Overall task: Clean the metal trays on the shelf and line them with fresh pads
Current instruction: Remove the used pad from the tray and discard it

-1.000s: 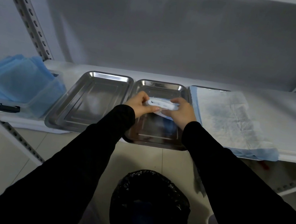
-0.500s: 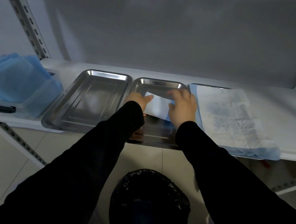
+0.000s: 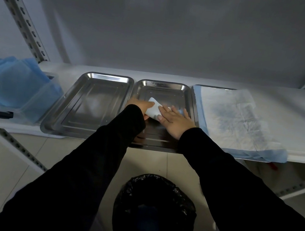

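Observation:
Three metal trays stand side by side on the white shelf. The left tray (image 3: 91,105) is bare. In the middle tray (image 3: 162,89) lies a folded white and blue pad (image 3: 153,109). My left hand (image 3: 139,106) grips the pad's left edge. My right hand (image 3: 174,120) lies flat on its right part, fingers spread, pressing it down. The right tray is almost fully covered by a spread white pad with a blue border (image 3: 234,122); only a strip of its far rim shows.
A clear plastic box (image 3: 38,104) with a stack of blue pads (image 3: 10,81) stands at the shelf's left end. A bin with a black bag (image 3: 155,208) is on the floor below me. Perforated shelf posts (image 3: 21,13) rise at both sides.
The pad went from a folded bundle held above the middle tray to lying partly opened in it. My right hand flattened onto it; both hands moved down and slightly forward.

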Motion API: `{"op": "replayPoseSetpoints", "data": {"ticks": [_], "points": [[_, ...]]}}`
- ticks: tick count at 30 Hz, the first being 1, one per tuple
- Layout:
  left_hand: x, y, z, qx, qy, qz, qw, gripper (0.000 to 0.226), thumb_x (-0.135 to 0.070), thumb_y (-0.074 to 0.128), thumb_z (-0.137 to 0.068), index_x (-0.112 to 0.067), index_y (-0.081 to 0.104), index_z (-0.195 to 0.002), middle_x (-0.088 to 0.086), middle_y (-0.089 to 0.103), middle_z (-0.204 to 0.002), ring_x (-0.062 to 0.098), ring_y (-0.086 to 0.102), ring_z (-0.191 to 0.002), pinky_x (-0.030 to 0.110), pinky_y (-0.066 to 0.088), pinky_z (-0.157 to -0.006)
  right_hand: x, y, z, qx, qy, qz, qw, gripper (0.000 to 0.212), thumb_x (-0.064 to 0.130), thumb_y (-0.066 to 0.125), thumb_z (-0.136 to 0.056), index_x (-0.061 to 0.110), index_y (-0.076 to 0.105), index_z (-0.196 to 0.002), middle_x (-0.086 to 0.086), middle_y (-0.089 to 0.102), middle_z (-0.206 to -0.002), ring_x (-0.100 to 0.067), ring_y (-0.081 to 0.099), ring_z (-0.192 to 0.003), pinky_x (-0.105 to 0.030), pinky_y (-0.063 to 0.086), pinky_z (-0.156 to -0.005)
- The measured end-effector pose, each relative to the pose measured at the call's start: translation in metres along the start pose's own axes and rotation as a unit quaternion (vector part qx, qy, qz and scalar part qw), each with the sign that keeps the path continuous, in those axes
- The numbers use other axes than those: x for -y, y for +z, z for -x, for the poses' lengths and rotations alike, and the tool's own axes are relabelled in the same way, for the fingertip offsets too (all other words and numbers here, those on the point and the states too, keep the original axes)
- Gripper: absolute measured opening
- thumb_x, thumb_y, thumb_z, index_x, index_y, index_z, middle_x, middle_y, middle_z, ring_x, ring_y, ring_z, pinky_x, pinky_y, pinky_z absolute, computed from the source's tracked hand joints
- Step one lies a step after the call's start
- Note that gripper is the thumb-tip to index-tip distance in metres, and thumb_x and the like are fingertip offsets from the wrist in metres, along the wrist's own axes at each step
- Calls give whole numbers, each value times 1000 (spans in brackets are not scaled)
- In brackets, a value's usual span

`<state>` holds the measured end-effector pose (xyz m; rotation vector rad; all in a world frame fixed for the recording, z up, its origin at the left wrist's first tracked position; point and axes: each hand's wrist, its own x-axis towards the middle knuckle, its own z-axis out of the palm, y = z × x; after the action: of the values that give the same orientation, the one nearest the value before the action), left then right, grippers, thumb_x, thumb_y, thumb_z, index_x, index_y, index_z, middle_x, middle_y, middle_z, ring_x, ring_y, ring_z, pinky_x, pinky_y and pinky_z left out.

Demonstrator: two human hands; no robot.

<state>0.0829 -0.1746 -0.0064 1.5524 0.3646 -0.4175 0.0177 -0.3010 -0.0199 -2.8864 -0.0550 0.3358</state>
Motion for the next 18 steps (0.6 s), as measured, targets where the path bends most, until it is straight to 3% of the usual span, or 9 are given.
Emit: {"op": "replayPoseSetpoints", "data": {"ticks": [3, 5, 7, 10, 12, 14, 16, 18], "points": [[-2, -3, 5, 30, -38, -25, 999, 40, -2, 58, -90, -1, 49, -129, 12, 58, -90, 26, 56, -97, 30, 46, -81, -3, 2, 1, -12, -8, 1, 1000, 51, 44, 12, -102, 30, 9, -152, 8, 7, -160, -15, 0, -149, -43, -8, -119], [-5, -4, 10, 45, -47, -41, 997, 37, 0, 52, -92, -3, 48, -129, 9, 53, -82, 26, 53, -97, 33, 47, -83, -3, 2, 2, -45, -6, -41, 998, 49, 42, 14, -103, 33, 17, -150, 6, 8, -160, -16, 0, -149, -40, -7, -119], [-7, -6, 16, 56, -39, -25, 997, 39, 4, 48, -92, -2, 46, -130, 11, 52, -86, 29, 52, -100, 40, 48, -90, -2, -1, 2, -96, 17, -104, 990, 49, 40, 19, -103, 29, 20, -150, 1, 7, -161, -18, 1, -149, -38, -3, -120], [-11, -9, 25, 77, -26, 27, 996, 35, 5, 46, -89, -2, 48, -123, 16, 54, -104, 31, 54, -102, 43, 50, -90, 1, -8, -2, -157, 71, -211, 962, 61, 36, 34, -101, 19, 7, -153, -4, 3, -161, -22, 3, -149, -38, 6, -121], [-14, -10, 33, 94, -17, 53, 994, 17, 4, 42, -89, -3, 53, -100, 16, 54, -102, 28, 55, -90, 39, 51, -76, 4, -13, -4, -181, 88, -333, 921, 76, 31, 52, -95, 17, 4, -153, -6, 10, -160, -25, 12, -148, -43, 16, -121], [-17, -11, 41, 113, -11, 82, 990, 18, 4, 36, -89, -7, 50, -89, 12, 52, -89, 25, 53, -79, 34, 49, -66, 6, -20, -1, -198, 95, -478, 850, 87, 22, 66, -86, 16, 10, -152, -7, 29, -153, -27, 33, -139, -46, 35, -112], [-19, -13, 47, 125, -2, 94, 988, 21, 3, 33, -88, -8, 50, -88, 10, 52, -85, 24, 53, -78, 31, 49, -64, 8, -27, 4, -175, 107, -595, 777, 83, 12, 70, -83, 14, 19, -148, -8, 44, -139, -26, 50, -121, -44, 48, -99], [-21, -18, 53, 138, 4, 88, 987, 23, 3, 32, -86, -9, 51, -88, 9, 52, -86, 24, 53, -81, 32, 48, -66, 9, -32, 9, -149, 107, -634, 751, 71, 10, 71, -80, 12, 33, -140, -7, 53, -128, -24, 56, -108, -40, 54, -87]]}}
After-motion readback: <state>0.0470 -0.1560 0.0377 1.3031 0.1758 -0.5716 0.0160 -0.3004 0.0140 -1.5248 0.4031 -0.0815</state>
